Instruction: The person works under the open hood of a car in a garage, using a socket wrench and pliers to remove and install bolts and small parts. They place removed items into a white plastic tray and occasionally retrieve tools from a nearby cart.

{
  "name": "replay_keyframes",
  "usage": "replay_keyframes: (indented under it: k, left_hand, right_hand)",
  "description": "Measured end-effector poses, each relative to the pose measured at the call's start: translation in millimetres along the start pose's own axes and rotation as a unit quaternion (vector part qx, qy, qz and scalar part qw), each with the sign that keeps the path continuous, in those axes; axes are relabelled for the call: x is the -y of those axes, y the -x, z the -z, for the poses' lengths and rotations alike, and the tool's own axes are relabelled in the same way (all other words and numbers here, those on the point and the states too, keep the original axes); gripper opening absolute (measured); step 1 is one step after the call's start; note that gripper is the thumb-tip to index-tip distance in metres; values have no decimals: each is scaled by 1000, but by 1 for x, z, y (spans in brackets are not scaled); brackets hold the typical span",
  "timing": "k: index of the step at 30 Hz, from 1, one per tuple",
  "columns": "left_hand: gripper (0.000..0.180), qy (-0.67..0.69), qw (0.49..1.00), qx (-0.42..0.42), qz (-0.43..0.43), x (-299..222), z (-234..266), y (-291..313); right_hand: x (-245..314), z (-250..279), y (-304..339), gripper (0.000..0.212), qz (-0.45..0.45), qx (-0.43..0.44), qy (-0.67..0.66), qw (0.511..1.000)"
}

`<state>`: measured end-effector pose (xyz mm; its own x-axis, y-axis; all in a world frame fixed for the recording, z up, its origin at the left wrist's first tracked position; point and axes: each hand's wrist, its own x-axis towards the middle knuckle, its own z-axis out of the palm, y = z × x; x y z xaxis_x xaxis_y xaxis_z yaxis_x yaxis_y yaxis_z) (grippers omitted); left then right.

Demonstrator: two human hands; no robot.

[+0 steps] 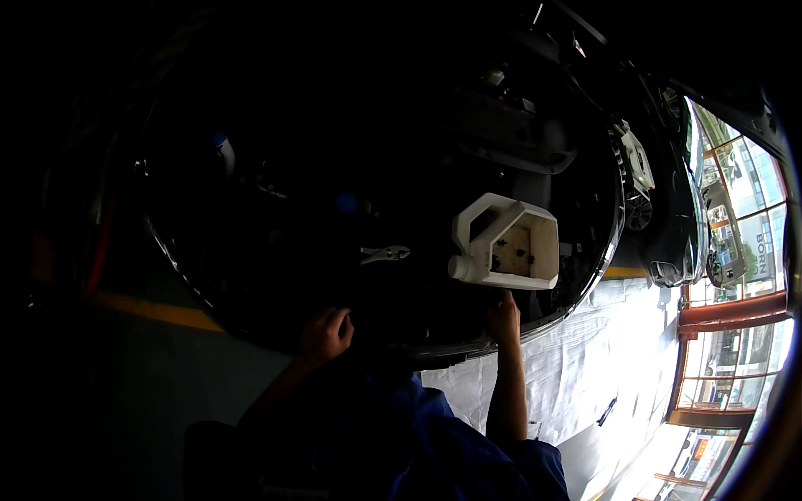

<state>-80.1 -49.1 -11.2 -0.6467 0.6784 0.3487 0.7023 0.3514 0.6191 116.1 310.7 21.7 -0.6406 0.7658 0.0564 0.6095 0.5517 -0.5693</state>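
Since its cut-open side faces up, the white jug (481, 257) in the engine bay (518, 150) probably serves as a parts tray; right hand (505, 321) just below, left hand (327, 336) curled near slip-joint pliers (388, 253), either grip unclear

Blue top (434, 434), R slv (541, 464) ends nr elbow.

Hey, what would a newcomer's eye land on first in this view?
A cut-open white jug, just beyond the right hand, stands out against the dark surroundings. To the jug's left lie silvery pliers. At the far right, large windows glare with daylight.
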Motion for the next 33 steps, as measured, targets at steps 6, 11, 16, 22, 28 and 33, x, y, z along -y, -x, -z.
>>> replay_keyframes:
  k: [6,11,16,22,28,33]
  left_hand:
    - [15,7,1000,-15,-14,3,-4,1]
    - [15,6,1000,1,-2,2,-2,1]
    - [16,10,1000,-12,-12,8,-8,1]
    - [16,4,1000,-4,-4,7,-8,1]
    - [17,3,1000,-3,15,2,-5,1]
    - [18,-12,999,14,37,3,-6,5]
  right_hand:
    - [-15,-1,1,36,-40,-1,107,994]
    - [-1,-2,5,34,-75,28,40,996]
    - [-18,-5,1,35,40,19,73,996]
    - [-51,-4,-2,35,8,87,20,996]
    - [-37,12,30,33,-203,22,-213,956]
    - [-5,10,23,45,-94,18,34,995]
